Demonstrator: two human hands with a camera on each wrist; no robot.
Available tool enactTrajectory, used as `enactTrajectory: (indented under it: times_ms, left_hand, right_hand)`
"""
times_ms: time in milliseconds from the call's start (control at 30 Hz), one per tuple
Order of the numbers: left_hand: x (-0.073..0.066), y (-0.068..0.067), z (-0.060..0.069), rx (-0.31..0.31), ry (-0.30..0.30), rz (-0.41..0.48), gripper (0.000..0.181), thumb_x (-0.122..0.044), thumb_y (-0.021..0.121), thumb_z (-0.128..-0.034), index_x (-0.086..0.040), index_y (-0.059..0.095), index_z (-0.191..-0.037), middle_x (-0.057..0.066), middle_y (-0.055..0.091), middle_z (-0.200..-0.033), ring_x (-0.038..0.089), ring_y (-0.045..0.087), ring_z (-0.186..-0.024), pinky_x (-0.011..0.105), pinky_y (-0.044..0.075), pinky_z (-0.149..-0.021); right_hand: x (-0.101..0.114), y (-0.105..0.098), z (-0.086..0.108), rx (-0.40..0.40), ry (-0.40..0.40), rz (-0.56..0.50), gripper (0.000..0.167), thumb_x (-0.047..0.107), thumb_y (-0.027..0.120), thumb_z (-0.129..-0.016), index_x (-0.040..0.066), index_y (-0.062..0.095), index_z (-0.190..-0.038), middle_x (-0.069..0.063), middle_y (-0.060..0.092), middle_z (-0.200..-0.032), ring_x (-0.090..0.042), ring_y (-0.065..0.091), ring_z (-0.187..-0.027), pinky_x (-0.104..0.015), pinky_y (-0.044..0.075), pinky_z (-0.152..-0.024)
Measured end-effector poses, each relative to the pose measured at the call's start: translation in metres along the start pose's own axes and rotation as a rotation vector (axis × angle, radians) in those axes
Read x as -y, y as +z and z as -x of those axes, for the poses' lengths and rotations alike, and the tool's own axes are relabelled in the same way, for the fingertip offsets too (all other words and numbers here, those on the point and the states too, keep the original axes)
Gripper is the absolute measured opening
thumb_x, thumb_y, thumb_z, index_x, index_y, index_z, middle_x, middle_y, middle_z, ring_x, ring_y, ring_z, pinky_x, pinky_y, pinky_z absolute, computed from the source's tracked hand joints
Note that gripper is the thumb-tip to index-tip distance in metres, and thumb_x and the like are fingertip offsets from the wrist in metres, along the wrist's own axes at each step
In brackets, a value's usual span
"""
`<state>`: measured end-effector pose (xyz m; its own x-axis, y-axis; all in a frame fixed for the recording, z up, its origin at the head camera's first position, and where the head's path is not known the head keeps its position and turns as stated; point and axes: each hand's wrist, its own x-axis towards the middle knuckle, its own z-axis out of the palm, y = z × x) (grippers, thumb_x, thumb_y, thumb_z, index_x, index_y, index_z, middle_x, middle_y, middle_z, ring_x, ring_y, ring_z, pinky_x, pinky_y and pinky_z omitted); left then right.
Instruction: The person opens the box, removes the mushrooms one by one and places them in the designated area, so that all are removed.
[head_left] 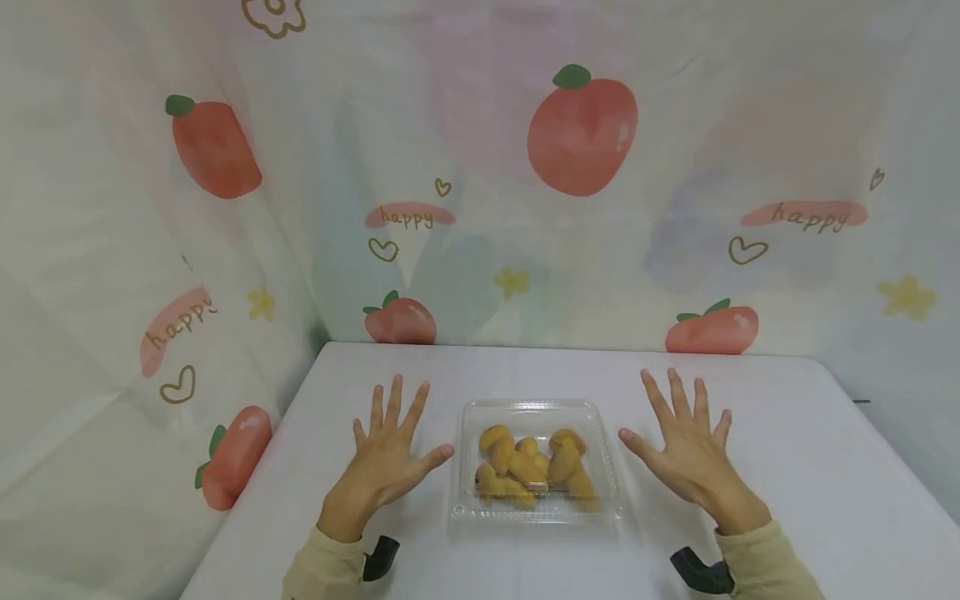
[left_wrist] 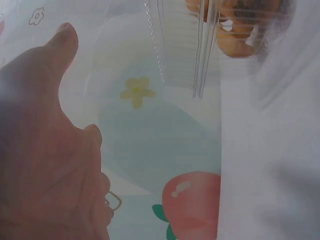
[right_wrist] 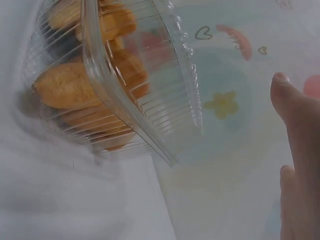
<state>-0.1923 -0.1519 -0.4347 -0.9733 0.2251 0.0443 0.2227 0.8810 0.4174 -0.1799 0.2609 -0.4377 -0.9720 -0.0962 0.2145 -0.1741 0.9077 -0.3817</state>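
Note:
A clear plastic clamshell box point(head_left: 471, 417) stands on the white table between my hands, and its lid looks closed. Several yellow-orange, mushroom-shaped pieces point(head_left: 527, 471) lie inside it, seen through the plastic. To the left of the box is my left hand point(head_left: 386, 458), fingers spread and thumb pointing at the box without touching it. My right hand point(head_left: 690, 458) mirrors it on the other side, also spread and apart from the box. The ribbed wall of the box point(right_wrist: 150, 95) shows in the right wrist view. Only a corner of it point(left_wrist: 197, 55) appears in the left wrist view.
White table point(head_left: 750, 400) reaches back to a patterned cloth backdrop point(head_left: 480, 100) with printed fruit, hearts and flowers. More of this cloth hangs along the left side. A black curved piece point(head_left: 381, 558) sits at the left wrist, another black piece point(head_left: 701, 572) at the right.

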Motion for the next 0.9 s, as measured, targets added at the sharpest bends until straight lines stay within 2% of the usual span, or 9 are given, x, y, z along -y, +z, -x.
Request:
enactTrajectory:
  times_ms: [133, 333, 567, 767, 900]
  left_hand:
    - [-0.001, 0.003, 0.001, 0.029, 0.036, 0.046, 0.093, -0.069, 0.054, -0.0924, -0.036, 0.002, -0.163, 0.006, -0.014, -0.172, 0.041, -0.017, -0.157, 0.084, 0.005, -0.112]
    - [-0.002, 0.009, 0.002, 0.11, 0.057, 0.103, 0.097, -0.068, 0.058, -0.0917, -0.038, -0.001, -0.162, 0.005, -0.015, -0.171, 0.037, -0.017, -0.157, 0.081, 0.007, -0.115]
    - [-0.002, 0.014, 0.001, 0.161, 0.091, 0.122, 0.099, -0.061, 0.065, -0.0904, -0.035, 0.003, -0.164, 0.006, -0.009, -0.172, 0.041, -0.008, -0.158, 0.082, 0.013, -0.113]
    - [-0.002, 0.016, 0.0, 0.249, 0.133, 0.163, 0.108, -0.059, 0.073, -0.0851, -0.033, 0.004, -0.164, 0.01, -0.006, -0.172, 0.047, -0.002, -0.157, 0.084, 0.019, -0.109]
    - [-0.003, 0.016, -0.002, 0.305, 0.16, 0.206, 0.116, -0.055, 0.08, -0.0804, -0.031, 0.003, -0.164, 0.012, -0.007, -0.172, 0.049, -0.003, -0.156, 0.081, 0.019, -0.113]
  right_hand:
    - [0.006, 0.001, 0.003, 0.042, -0.011, -0.035, 0.091, 0.057, 0.056, -0.096, 0.023, 0.007, -0.165, -0.028, 0.005, -0.168, -0.06, -0.008, -0.151, -0.089, 0.001, -0.103]
    - [0.012, 0.008, 0.008, 0.095, -0.05, -0.062, 0.089, 0.055, 0.059, -0.095, 0.022, 0.014, -0.164, -0.028, 0.019, -0.166, -0.062, 0.008, -0.149, -0.085, 0.007, -0.106]
    - [0.013, 0.013, 0.011, 0.14, -0.096, -0.108, 0.087, 0.052, 0.063, -0.093, 0.017, 0.023, -0.162, -0.028, 0.031, -0.161, -0.06, 0.019, -0.146, -0.083, 0.015, -0.107]
    - [0.01, 0.013, 0.012, 0.217, -0.119, -0.202, 0.091, 0.048, 0.067, -0.091, 0.019, 0.019, -0.163, -0.024, 0.031, -0.163, -0.062, 0.017, -0.147, -0.085, 0.021, -0.104]
    - [0.007, 0.01, 0.011, 0.28, -0.148, -0.249, 0.098, 0.046, 0.073, -0.088, 0.02, 0.016, -0.164, -0.027, 0.029, -0.163, -0.063, 0.019, -0.145, -0.086, 0.027, -0.099]
